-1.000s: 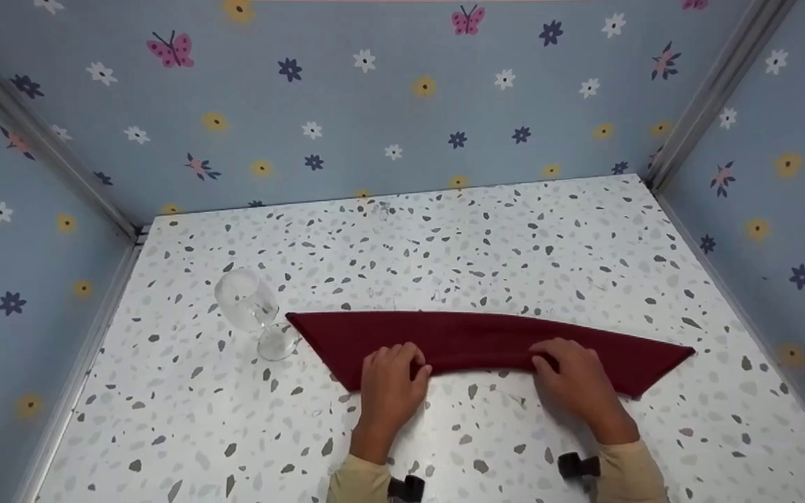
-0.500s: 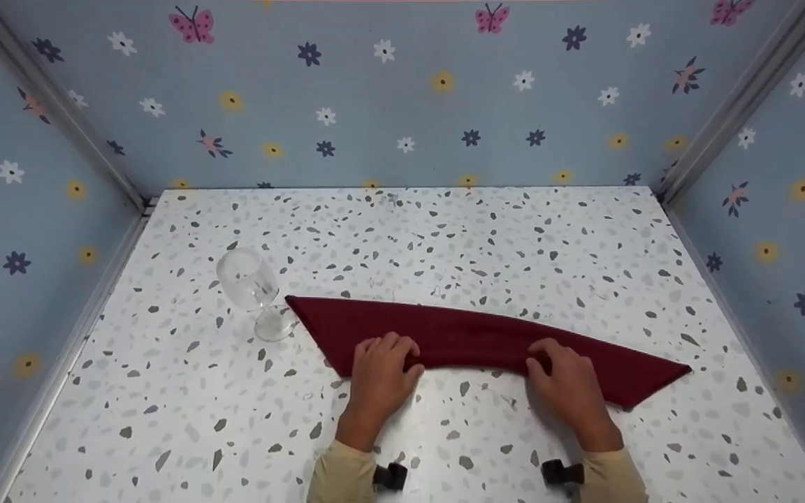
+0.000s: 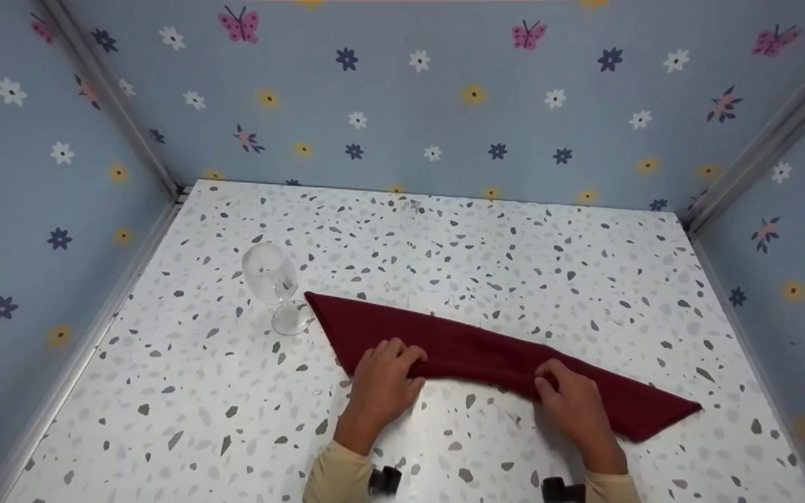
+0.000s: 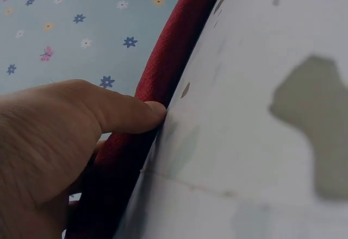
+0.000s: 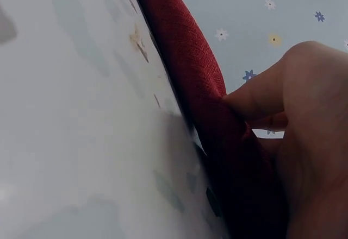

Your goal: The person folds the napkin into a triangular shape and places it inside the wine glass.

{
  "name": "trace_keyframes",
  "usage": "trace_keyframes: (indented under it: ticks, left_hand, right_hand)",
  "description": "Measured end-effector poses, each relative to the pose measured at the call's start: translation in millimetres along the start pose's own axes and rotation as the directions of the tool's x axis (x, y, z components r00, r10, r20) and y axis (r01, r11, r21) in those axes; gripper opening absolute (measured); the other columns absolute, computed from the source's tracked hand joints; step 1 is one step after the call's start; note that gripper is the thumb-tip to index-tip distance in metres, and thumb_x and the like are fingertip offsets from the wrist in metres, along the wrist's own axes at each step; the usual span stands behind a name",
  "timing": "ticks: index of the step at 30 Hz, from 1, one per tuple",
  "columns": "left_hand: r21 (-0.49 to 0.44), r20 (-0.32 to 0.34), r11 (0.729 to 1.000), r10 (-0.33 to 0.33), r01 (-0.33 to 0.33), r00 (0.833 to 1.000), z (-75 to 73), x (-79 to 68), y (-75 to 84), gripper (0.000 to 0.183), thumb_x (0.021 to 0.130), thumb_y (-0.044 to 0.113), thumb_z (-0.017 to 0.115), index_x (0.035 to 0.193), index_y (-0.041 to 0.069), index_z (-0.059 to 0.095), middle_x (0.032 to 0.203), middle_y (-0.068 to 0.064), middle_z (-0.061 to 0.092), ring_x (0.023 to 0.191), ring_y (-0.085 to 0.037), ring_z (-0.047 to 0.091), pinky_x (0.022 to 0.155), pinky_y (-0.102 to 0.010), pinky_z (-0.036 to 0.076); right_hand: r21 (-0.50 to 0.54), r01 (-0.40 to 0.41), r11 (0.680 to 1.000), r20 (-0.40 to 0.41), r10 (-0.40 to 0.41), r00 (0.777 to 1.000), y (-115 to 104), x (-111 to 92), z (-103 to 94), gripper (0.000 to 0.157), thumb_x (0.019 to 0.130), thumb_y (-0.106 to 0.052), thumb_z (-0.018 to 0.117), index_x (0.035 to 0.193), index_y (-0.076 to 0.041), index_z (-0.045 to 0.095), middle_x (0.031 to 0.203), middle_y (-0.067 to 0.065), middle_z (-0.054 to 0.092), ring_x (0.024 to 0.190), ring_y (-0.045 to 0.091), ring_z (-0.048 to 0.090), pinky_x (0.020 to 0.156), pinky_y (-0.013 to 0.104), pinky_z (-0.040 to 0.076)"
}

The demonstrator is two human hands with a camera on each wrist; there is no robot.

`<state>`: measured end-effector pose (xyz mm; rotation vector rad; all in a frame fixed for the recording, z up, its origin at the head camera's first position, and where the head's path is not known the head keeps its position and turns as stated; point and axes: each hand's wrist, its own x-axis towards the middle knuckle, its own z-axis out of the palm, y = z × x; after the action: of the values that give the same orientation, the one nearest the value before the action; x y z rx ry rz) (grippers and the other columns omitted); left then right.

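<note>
1. The long, folded, dark red cloth strip with slanted ends (image 3: 472, 353) lies on the white speckled table (image 3: 455, 454), its long axis running obliquely from far left to near right.
2. It stretches ahead of both hands, which meet its near edge.
3. The left hand (image 3: 381, 384) pinches that edge toward the left end; the right hand (image 3: 577, 405) pinches it farther right.
4. The clear stemmed glass (image 3: 267, 272) is just beyond the left tip, nearer the left hand.
</note>
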<state>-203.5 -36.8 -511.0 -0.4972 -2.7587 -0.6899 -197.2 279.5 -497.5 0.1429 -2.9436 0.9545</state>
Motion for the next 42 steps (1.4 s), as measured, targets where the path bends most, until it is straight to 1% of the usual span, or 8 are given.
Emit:
trace_keyframes:
  ticks: [4,9,14,19,25,28,35,42]
  left_hand:
    - [0.015,0.002,1.000,-0.016,0.016,1.000,1.7,-2.3,2.4,0.029,0.080,0.028,0.084,0.106,0.023,0.072,0.093,0.002,0.058,0.087,-0.017,0.054,0.078,-0.037,0.048]
    - [0.031,-0.009,0.999,-0.015,0.016,1.000,1.0,-3.0,2.0,0.025,0.081,0.027,0.083,0.104,0.022,0.074,0.091,0.002,0.057,0.086,-0.017,0.053,0.075,-0.035,0.046]
    - [0.046,-0.045,0.999,0.002,0.000,0.999,3.9,-2.8,3.3,0.019,0.080,0.024,0.083,0.097,0.020,0.076,0.088,0.002,0.056,0.083,-0.017,0.053,0.076,-0.036,0.047]
    - [0.051,-0.086,0.999,0.023,-0.019,0.996,9.1,-4.1,3.5,0.014,0.078,0.022,0.083,0.088,0.019,0.075,0.086,0.003,0.055,0.082,-0.017,0.053,0.081,-0.039,0.049]
    - [0.035,-0.111,0.999,0.018,-0.015,0.994,9.8,0.6,1.3,0.008,0.077,0.020,0.079,0.082,0.016,0.075,0.089,0.002,0.056,0.085,-0.018,0.054,0.086,-0.042,0.049]
    - [0.022,-0.106,1.000,0.019,-0.017,0.994,7.7,4.2,2.4,0.006,0.077,0.019,0.076,0.081,0.015,0.074,0.089,0.002,0.057,0.085,-0.018,0.054,0.086,-0.041,0.049]
    - [0.001,-0.056,0.999,-0.031,0.032,0.998,6.7,2.5,4.5,0.005,0.077,0.019,0.069,0.078,0.014,0.071,0.080,0.005,0.057,0.078,-0.017,0.051,0.083,-0.039,0.049]
    - [-0.045,-0.020,0.998,-0.037,0.036,0.999,1.8,1.8,1.6,0.003,0.077,0.019,0.066,0.074,0.018,0.067,0.072,0.008,0.056,0.070,-0.015,0.047,0.071,-0.035,0.046]
  right_hand:
    - [-0.017,-0.029,0.999,0.029,0.029,0.999,1.1,-2.1,-0.2,0.002,0.094,-0.012,0.065,0.096,-0.012,0.065,0.081,-0.002,0.065,0.075,0.021,0.056,0.074,0.042,0.045]
    - [-0.021,-0.059,0.998,0.034,0.059,0.998,-3.5,-1.1,-0.4,0.003,0.093,-0.013,0.065,0.094,-0.014,0.067,0.078,-0.003,0.063,0.069,0.018,0.051,0.068,0.037,0.043]
    - [-0.043,-0.059,0.997,0.009,0.059,0.998,-2.3,-2.1,2.3,0.007,0.092,-0.013,0.066,0.094,-0.016,0.071,0.086,-0.002,0.068,0.075,0.019,0.058,0.074,0.039,0.048]
    - [-0.074,0.029,0.997,-0.048,-0.032,0.998,-3.2,-6.5,-1.6,0.011,0.091,-0.013,0.069,0.101,-0.008,0.073,0.101,0.008,0.068,0.099,0.030,0.063,0.087,0.053,0.047]
    - [-0.053,0.169,0.984,-0.167,-0.176,0.970,-11.9,-6.3,-4.8,0.013,0.087,-0.010,0.075,0.099,-0.006,0.073,0.100,0.010,0.066,0.096,0.031,0.061,0.085,0.051,0.048]
    - [-0.057,0.199,0.978,-0.139,-0.205,0.969,-17.3,-7.5,-4.8,0.016,0.086,-0.012,0.078,0.101,-0.007,0.073,0.102,0.007,0.067,0.099,0.030,0.061,0.088,0.053,0.047]
    - [-0.123,0.179,0.976,-0.010,-0.181,0.983,-18.3,-9.5,4.1,0.035,0.086,-0.020,0.078,0.117,-0.006,0.072,0.117,0.010,0.066,0.109,0.032,0.057,0.094,0.057,0.042]
    - [-0.098,0.160,0.982,-0.007,-0.162,0.987,-17.3,-8.5,10.0,0.032,0.088,-0.015,0.073,0.118,-0.007,0.071,0.117,0.008,0.067,0.111,0.032,0.056,0.098,0.058,0.038]
